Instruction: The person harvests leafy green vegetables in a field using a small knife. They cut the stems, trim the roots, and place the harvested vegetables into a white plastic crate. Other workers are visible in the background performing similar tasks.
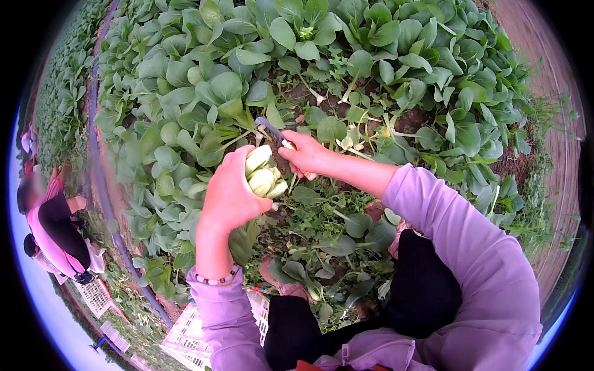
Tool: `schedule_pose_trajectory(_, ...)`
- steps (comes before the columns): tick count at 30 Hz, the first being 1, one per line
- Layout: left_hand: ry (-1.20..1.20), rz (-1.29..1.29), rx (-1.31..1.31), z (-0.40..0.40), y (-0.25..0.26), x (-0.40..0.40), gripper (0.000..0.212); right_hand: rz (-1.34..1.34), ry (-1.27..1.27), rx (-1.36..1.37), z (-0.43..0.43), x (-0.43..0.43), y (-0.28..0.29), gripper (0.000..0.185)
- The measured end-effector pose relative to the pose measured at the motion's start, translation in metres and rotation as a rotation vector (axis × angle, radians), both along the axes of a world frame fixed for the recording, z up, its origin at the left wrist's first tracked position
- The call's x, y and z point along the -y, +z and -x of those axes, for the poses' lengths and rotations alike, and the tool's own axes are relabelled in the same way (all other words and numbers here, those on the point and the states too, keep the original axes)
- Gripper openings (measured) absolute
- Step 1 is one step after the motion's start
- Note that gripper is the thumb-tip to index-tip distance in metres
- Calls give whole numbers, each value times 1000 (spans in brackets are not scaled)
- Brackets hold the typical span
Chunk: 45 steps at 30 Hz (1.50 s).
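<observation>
My left hand (229,188) is closed around several pale green bok choy heads (262,178), their bases turned toward my right hand. In my right hand (304,153) is a small sickle-shaped knife; its curved grey blade (270,127) points up and left, beside the stems of a bok choy plant (227,92) rooted in the soil. The blade's tip lies close to that plant's base, and whether it touches cannot be told. Cut stubs and loose leaves (355,143) lie on the ground to the right of the knife.
Dense bok choy rows (408,32) stand ahead. A white plastic crate (185,334) is behind my left arm. A long purple-grey hose (100,171) runs along the left furrow. Beyond it, a person in pink (51,227) bends near another crate (95,297). Bare soil (552,139) borders the right.
</observation>
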<state>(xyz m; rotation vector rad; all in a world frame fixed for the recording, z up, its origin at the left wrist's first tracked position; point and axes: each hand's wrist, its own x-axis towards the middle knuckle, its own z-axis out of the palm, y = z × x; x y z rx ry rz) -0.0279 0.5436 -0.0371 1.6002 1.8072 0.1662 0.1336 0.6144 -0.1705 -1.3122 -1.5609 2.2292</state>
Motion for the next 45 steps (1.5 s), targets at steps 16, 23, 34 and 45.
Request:
schedule_pose_trajectory(16,281,451,-193,57,-110,-22,109,227,47,49,44,-24,-33,49)
schedule_pose_trajectory(23,290,394,-85,63,-92,-23,94,416,594,265,27,-11,-37,25)
schedule_pose_trajectory(34,465,18,1300,14,155,77,115,-402,-81,-706,-62,-5,245,47)
schedule_pose_trajectory(45,493,-691,1312,-75,259,211,116,-1048,519,-442,-94,73,423,35)
